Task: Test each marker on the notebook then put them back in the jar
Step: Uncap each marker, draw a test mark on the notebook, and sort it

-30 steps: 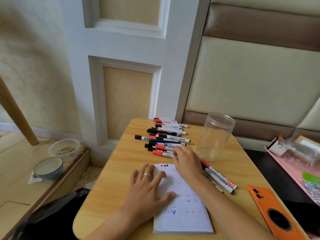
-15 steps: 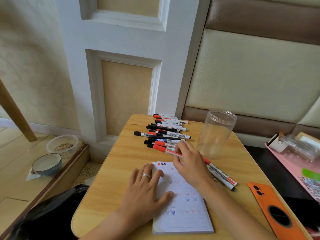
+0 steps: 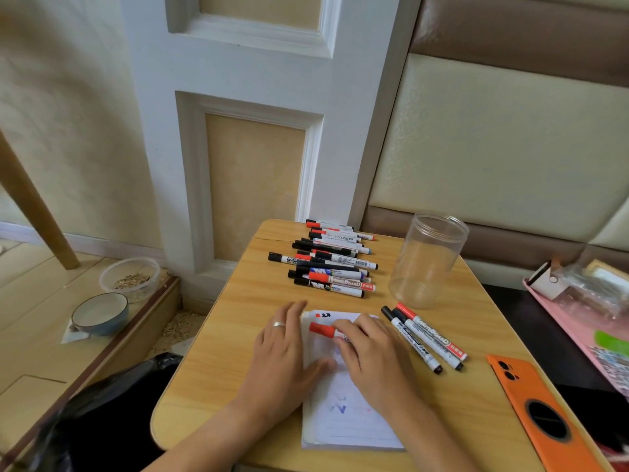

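Red-capped marker point(image 3: 322, 330), just lifted from the pile at 12 o'clock, is now hovering over the notebook point(image 3: 343, 417), pinched by the right hand point(image 3: 371, 356) for testing, while the left hand point(image 3: 286, 349) is pressing flat.

Left hand point(image 3: 285, 349) lies flat with fingers point(image 3: 293, 311) spread; right hand point(image 3: 369, 352) curls its fingers, pinching.

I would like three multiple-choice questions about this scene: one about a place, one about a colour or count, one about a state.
1. Where is the jar?
A. right of the marker pile
B. on the notebook
C. on the floor

2. What colour is the cap of the marker in the right hand?
A. black
B. red
C. blue

3. What state is the jar in?
A. full
B. tipped over
C. upright and empty

Answers: 1 A, it stands on the table beside the pile. 2 B, a red cap shows past the fingers. 3 C, the clear wall shows nothing inside.
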